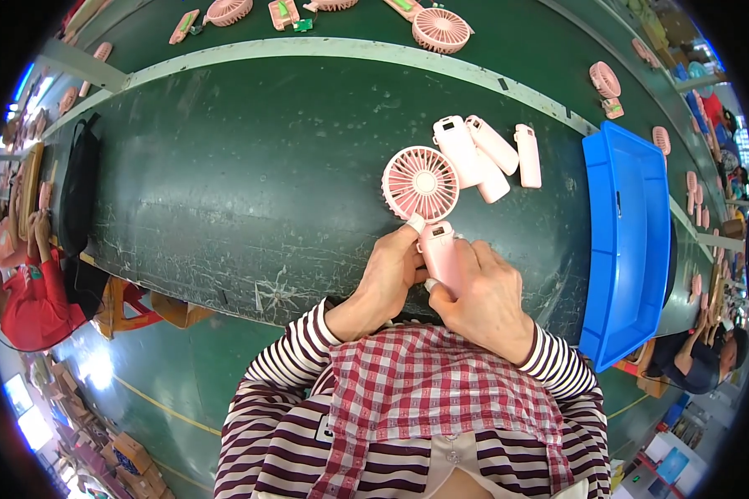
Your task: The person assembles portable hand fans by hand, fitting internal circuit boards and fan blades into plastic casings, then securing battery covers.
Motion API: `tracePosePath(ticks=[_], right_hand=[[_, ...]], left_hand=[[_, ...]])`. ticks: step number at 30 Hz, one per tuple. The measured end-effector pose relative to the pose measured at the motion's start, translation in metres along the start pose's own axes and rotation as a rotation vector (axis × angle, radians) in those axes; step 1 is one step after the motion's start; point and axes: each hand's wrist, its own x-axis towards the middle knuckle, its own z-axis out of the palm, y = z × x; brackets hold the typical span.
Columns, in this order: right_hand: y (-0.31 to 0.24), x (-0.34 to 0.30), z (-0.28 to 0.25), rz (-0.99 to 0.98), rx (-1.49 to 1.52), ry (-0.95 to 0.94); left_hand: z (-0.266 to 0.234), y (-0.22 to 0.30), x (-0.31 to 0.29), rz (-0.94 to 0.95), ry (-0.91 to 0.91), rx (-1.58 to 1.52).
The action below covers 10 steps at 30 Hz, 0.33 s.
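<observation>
Just in front of my body, both hands are closed around a pale pink handheld fan. Its round slatted fan head (421, 184) lies on the green bench, with the handle casing (441, 256) pointing toward me. My left hand (384, 273) grips the left side of the handle, its white-covered thumb at the joint below the fan head. My right hand (489, 291) wraps the handle's right side and lower end, its thumb across the front. I cannot tell whether head and handle are fully joined. Several loose pink handle casings (528, 156) lie just beyond, some overlapping.
A blue plastic tray (628, 249) stands at the right of the worn green bench (225, 175). Beyond a pale rail (324, 51), pink fan parts (442, 30) with green boards lie on a belt. A black bag (80, 187) is at the left. Co-workers sit on both sides.
</observation>
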Motion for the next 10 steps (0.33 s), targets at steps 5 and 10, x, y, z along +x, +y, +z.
tracePosePath(ticks=[5, 10], right_hand=[[0.0007, -0.0008, 0.0025, -0.038, -0.048, -0.005], [0.0002, -0.0005, 0.0019, -0.029, -0.075, -0.016]], left_hand=[[-0.0010, -0.0013, 0.0024, -0.002, 0.037, 0.001], [-0.0027, 0.0003, 0.0073, -0.063, 0.065, 0.205]])
